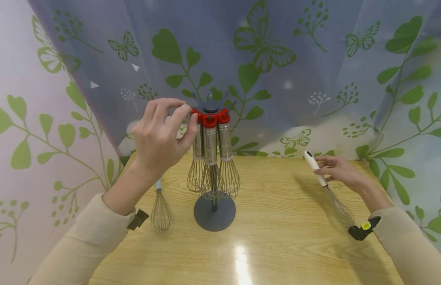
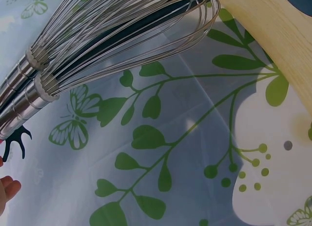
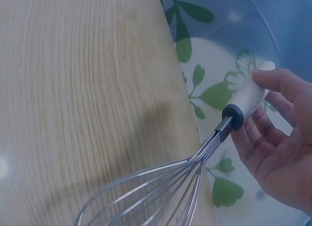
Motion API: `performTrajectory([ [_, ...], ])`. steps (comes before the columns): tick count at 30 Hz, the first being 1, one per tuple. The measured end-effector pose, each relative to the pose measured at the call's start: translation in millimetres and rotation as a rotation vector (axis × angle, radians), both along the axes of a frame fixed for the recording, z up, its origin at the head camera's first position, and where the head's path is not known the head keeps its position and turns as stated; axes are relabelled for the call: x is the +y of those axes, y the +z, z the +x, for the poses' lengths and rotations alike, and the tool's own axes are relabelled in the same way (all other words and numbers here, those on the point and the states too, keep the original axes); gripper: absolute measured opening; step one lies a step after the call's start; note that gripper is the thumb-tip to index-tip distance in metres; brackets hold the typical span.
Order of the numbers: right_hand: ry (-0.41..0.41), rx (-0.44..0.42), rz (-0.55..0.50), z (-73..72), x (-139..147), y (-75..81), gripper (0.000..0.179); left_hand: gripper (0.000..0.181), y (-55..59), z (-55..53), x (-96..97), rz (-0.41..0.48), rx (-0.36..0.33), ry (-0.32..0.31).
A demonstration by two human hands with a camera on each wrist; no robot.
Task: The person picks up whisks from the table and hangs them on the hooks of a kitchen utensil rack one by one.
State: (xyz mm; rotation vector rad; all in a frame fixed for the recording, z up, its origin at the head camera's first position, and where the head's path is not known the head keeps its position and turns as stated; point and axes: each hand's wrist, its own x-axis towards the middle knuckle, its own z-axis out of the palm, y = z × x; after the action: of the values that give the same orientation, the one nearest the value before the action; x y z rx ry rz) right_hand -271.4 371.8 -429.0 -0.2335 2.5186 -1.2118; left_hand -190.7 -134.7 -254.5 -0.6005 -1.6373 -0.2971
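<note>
A dark grey stand (image 1: 215, 213) with a round base and a hooked top carries steel whisks (image 1: 210, 142) with red ends, hung wires down. At the leftmost of these whisks, my left hand (image 1: 161, 132) pinches the red end between thumb and forefinger. Two of the hanging whisks (image 2: 29, 101) cross the upper left of the left wrist view, where only fingertips show. My right hand (image 1: 336, 170) holds a white-handled whisk (image 1: 316, 168) by its grip, the wires slanting down over the table's right side. In the right wrist view the thumb lies along the white handle (image 3: 248, 96).
Left of the stand, another whisk (image 1: 161, 209) with a pale blue handle lies on the wooden table (image 1: 277, 221). A curtain (image 1: 206, 31) printed with leaves and butterflies hangs behind the table's back edge and along both sides.
</note>
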Motion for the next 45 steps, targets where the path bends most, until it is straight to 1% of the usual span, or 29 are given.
performTrajectory([
  [5,-0.03,0.005,-0.023,-0.4,-9.1,2.0,0.074,0.013,0.7,0.7,-0.1,0.0,-0.012,0.004],
  [9,-0.047,0.009,-0.063,0.6,-16.9,3.6,0.073,0.013,1.0,1.0,-0.2,0.001,-0.013,0.002],
  [13,-0.044,0.023,-0.098,3.3,-24.8,5.8,0.072,0.013,0.9,1.2,-0.4,-0.002,-0.015,0.002],
  [22,-0.046,0.062,-0.126,9.6,-41.7,14.9,0.073,0.013,0.9,1.3,-0.6,0.0,-0.013,0.003],
  [29,-0.047,0.074,-0.194,11.2,-50.7,19.2,0.072,0.013,0.9,1.5,-0.6,0.0,-0.016,0.004],
  [36,-0.041,0.094,-0.228,11.8,-59.6,24.6,0.073,0.013,0.4,1.7,-0.5,0.001,-0.016,0.008],
  [45,-0.044,0.078,-0.3,15.0,-73.8,28.2,0.074,0.012,1.2,0.9,-0.4,0.0,-0.007,0.001],
])
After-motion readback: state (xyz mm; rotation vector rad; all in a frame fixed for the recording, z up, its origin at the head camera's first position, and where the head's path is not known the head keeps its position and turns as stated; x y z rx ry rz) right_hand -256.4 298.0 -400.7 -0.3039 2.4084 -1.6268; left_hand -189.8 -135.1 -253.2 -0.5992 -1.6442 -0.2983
